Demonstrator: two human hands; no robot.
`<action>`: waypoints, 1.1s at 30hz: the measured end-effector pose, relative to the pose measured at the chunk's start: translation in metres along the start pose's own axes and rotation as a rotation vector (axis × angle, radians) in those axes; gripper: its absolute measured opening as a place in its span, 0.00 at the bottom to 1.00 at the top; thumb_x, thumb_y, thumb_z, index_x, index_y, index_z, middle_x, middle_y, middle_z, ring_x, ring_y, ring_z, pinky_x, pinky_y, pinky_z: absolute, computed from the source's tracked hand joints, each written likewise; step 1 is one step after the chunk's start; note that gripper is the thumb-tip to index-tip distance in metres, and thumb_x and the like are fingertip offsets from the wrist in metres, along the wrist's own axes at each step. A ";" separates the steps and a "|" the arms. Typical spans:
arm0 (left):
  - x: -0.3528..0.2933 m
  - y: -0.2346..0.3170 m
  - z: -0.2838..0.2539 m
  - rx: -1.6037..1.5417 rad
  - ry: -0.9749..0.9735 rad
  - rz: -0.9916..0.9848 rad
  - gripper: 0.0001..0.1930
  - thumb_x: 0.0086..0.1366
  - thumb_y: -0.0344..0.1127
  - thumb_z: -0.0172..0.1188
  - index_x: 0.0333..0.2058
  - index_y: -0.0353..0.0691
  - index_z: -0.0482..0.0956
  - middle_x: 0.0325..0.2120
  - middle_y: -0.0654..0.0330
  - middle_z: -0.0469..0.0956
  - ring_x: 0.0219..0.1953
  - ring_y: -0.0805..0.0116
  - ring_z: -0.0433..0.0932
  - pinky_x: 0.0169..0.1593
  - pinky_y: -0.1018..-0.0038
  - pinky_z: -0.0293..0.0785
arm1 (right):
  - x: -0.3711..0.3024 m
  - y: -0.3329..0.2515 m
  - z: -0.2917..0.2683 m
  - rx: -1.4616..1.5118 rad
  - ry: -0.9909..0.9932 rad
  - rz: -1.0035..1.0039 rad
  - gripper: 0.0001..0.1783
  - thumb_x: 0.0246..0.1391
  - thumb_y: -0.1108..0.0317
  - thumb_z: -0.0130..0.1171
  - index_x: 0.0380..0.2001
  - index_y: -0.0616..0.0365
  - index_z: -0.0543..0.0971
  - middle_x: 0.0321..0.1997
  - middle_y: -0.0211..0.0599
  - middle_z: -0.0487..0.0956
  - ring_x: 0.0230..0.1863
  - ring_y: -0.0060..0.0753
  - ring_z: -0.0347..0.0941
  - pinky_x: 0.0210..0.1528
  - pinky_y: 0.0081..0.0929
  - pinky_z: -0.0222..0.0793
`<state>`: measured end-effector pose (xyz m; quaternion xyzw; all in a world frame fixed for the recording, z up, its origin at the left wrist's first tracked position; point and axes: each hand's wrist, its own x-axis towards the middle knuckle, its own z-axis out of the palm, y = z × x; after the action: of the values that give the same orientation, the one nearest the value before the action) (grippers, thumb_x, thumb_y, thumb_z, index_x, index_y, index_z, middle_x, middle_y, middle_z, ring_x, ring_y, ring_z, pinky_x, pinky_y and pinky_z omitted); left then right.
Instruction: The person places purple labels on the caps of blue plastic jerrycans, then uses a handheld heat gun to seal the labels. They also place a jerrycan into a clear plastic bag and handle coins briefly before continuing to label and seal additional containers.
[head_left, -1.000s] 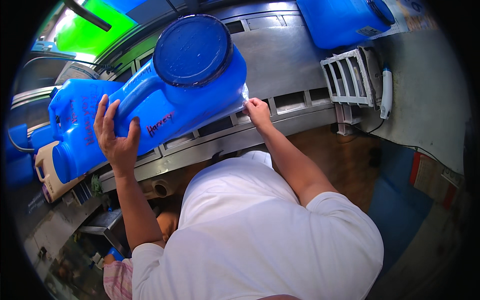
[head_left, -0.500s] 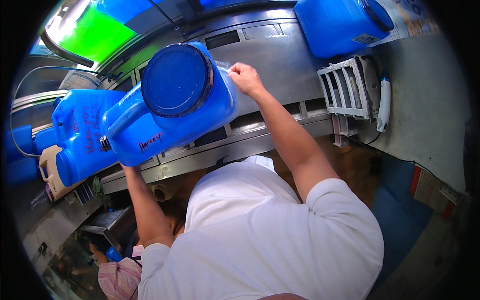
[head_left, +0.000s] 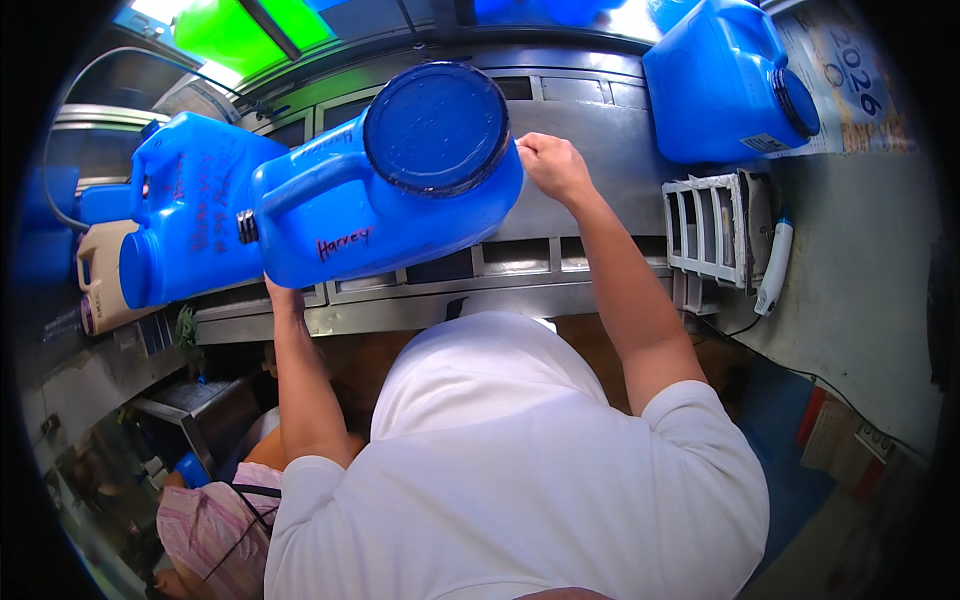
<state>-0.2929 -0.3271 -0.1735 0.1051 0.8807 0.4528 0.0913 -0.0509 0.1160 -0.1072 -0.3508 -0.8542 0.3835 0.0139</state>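
A large blue plastic water jug (head_left: 400, 235) is in front of me, its round dark-blue lid (head_left: 437, 128) toward me and its small black-capped spout at the left. My left hand (head_left: 284, 296) is at the jug's lower left edge, holding it from beneath; the jug hides its fingers. At the jug's right side my right hand (head_left: 555, 168) is closed in a pinch. The earlier frame shows clear plastic film between that hand and the jug; now the film is hard to make out.
A second blue jug (head_left: 212, 215) and a tan jug (head_left: 108, 285) stand at the left. Another blue jug (head_left: 710, 100) is at the back right, above a white slatted rack (head_left: 708, 230). A metal counter (head_left: 600, 150) runs behind. Another person's striped clothing (head_left: 215, 530) shows lower left.
The view has shifted. In the picture, the jug lies farther right and more level, its lid moved up and right. My right hand has moved right beside it, and the film shows less.
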 end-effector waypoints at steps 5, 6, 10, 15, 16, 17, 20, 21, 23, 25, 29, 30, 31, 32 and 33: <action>-0.002 -0.002 -0.002 0.193 -0.089 0.048 0.15 0.67 0.42 0.57 0.45 0.37 0.80 0.38 0.52 0.83 0.41 0.61 0.81 0.48 0.63 0.76 | 0.002 -0.023 -0.006 -0.198 0.017 -0.004 0.19 0.57 0.52 0.57 0.45 0.50 0.83 0.46 0.43 0.84 0.52 0.47 0.79 0.56 0.42 0.72; -0.002 0.000 -0.001 0.263 -0.116 0.071 0.15 0.67 0.41 0.58 0.45 0.37 0.80 0.38 0.52 0.83 0.40 0.61 0.81 0.48 0.63 0.76 | 0.005 -0.031 -0.008 -0.316 -0.023 -0.076 0.18 0.58 0.53 0.56 0.46 0.48 0.83 0.47 0.45 0.83 0.52 0.47 0.79 0.55 0.43 0.73; 0.004 0.033 -0.023 0.517 -0.200 0.289 0.14 0.67 0.41 0.58 0.43 0.37 0.80 0.36 0.52 0.84 0.38 0.62 0.82 0.46 0.63 0.77 | -0.001 -0.062 -0.033 -0.618 -0.098 -0.317 0.16 0.61 0.56 0.49 0.43 0.46 0.83 0.42 0.47 0.84 0.47 0.50 0.80 0.50 0.43 0.76; 0.022 0.105 -0.094 0.030 -0.205 0.219 0.13 0.72 0.42 0.57 0.39 0.39 0.85 0.20 0.65 0.77 0.23 0.81 0.75 0.27 0.77 0.71 | -0.025 -0.085 -0.095 -0.529 0.262 -0.561 0.12 0.63 0.61 0.51 0.38 0.47 0.84 0.38 0.43 0.84 0.42 0.50 0.81 0.49 0.43 0.76; 0.017 0.115 -0.103 0.017 -0.165 0.182 0.14 0.72 0.42 0.57 0.41 0.39 0.84 0.20 0.66 0.77 0.22 0.80 0.74 0.27 0.77 0.71 | -0.034 -0.090 -0.098 -0.521 0.308 -0.560 0.11 0.63 0.61 0.53 0.39 0.47 0.84 0.37 0.43 0.84 0.41 0.48 0.81 0.49 0.43 0.76; 0.013 0.126 -0.111 -0.074 -0.170 0.181 0.14 0.72 0.43 0.57 0.42 0.39 0.84 0.20 0.66 0.77 0.22 0.80 0.73 0.27 0.77 0.70 | -0.040 -0.098 -0.101 -0.513 0.282 -0.476 0.11 0.63 0.61 0.53 0.39 0.47 0.84 0.37 0.43 0.84 0.41 0.48 0.81 0.48 0.43 0.76; 0.005 0.157 -0.135 0.278 -0.225 0.221 0.14 0.72 0.43 0.56 0.43 0.39 0.84 0.21 0.68 0.76 0.21 0.79 0.71 0.26 0.78 0.68 | -0.068 -0.131 -0.107 -0.392 0.198 -0.430 0.11 0.63 0.59 0.54 0.38 0.48 0.84 0.37 0.43 0.84 0.39 0.47 0.82 0.45 0.39 0.77; 0.004 0.166 -0.153 0.229 -0.192 0.336 0.14 0.73 0.43 0.56 0.44 0.40 0.84 0.22 0.68 0.75 0.22 0.80 0.70 0.26 0.78 0.67 | -0.077 -0.140 -0.115 -0.292 0.282 -0.521 0.11 0.63 0.59 0.55 0.37 0.49 0.84 0.36 0.43 0.84 0.38 0.45 0.82 0.44 0.38 0.77; 0.011 0.181 -0.198 0.172 -0.140 0.385 0.14 0.73 0.43 0.56 0.45 0.41 0.84 0.23 0.69 0.75 0.23 0.81 0.69 0.26 0.79 0.66 | -0.086 -0.148 -0.132 -0.109 0.283 -0.632 0.12 0.63 0.58 0.57 0.37 0.51 0.85 0.34 0.42 0.85 0.37 0.42 0.83 0.43 0.34 0.77; 0.012 0.184 -0.233 0.153 -0.086 0.335 0.14 0.73 0.43 0.56 0.47 0.42 0.83 0.23 0.70 0.74 0.24 0.82 0.69 0.26 0.81 0.65 | -0.087 -0.148 -0.142 -0.013 0.443 -0.705 0.14 0.64 0.57 0.57 0.34 0.53 0.85 0.33 0.39 0.85 0.36 0.37 0.83 0.42 0.31 0.77; 0.014 0.192 -0.260 0.276 -0.093 0.463 0.15 0.74 0.42 0.53 0.50 0.41 0.82 0.25 0.70 0.75 0.24 0.84 0.68 0.26 0.83 0.65 | -0.088 -0.166 -0.140 -0.061 0.409 -0.638 0.16 0.65 0.55 0.59 0.45 0.53 0.85 0.32 0.33 0.84 0.31 0.22 0.77 0.38 0.21 0.74; 0.014 0.207 -0.280 0.411 -0.073 0.548 0.16 0.74 0.42 0.53 0.50 0.40 0.82 0.25 0.70 0.76 0.24 0.84 0.68 0.27 0.83 0.66 | -0.096 -0.177 -0.150 0.038 0.341 -0.587 0.17 0.64 0.53 0.59 0.44 0.53 0.86 0.35 0.34 0.85 0.33 0.24 0.78 0.41 0.23 0.75; 0.014 0.221 -0.301 0.569 -0.064 0.543 0.16 0.74 0.42 0.53 0.50 0.39 0.82 0.26 0.71 0.76 0.24 0.84 0.67 0.27 0.83 0.66 | -0.109 -0.192 -0.168 -0.119 0.416 -0.658 0.20 0.66 0.53 0.57 0.51 0.56 0.82 0.37 0.37 0.85 0.37 0.28 0.80 0.44 0.28 0.77; 0.008 0.236 -0.329 0.625 0.037 0.615 0.15 0.74 0.40 0.52 0.51 0.41 0.81 0.28 0.70 0.77 0.24 0.84 0.68 0.27 0.82 0.67 | -0.123 -0.207 -0.183 -0.242 0.545 -0.749 0.16 0.62 0.62 0.57 0.48 0.59 0.82 0.41 0.40 0.84 0.42 0.33 0.80 0.48 0.28 0.75; 0.002 0.245 -0.350 0.740 0.177 0.542 0.14 0.74 0.38 0.52 0.53 0.42 0.81 0.30 0.69 0.78 0.24 0.83 0.68 0.28 0.82 0.68 | -0.134 -0.219 -0.198 -0.368 0.676 -0.839 0.13 0.58 0.72 0.58 0.45 0.62 0.81 0.45 0.43 0.83 0.47 0.38 0.79 0.52 0.28 0.74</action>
<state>-0.3590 -0.4598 0.2275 0.3179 0.9281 0.1233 -0.1496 -0.0213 0.0615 0.2112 -0.0815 -0.9212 0.0565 0.3761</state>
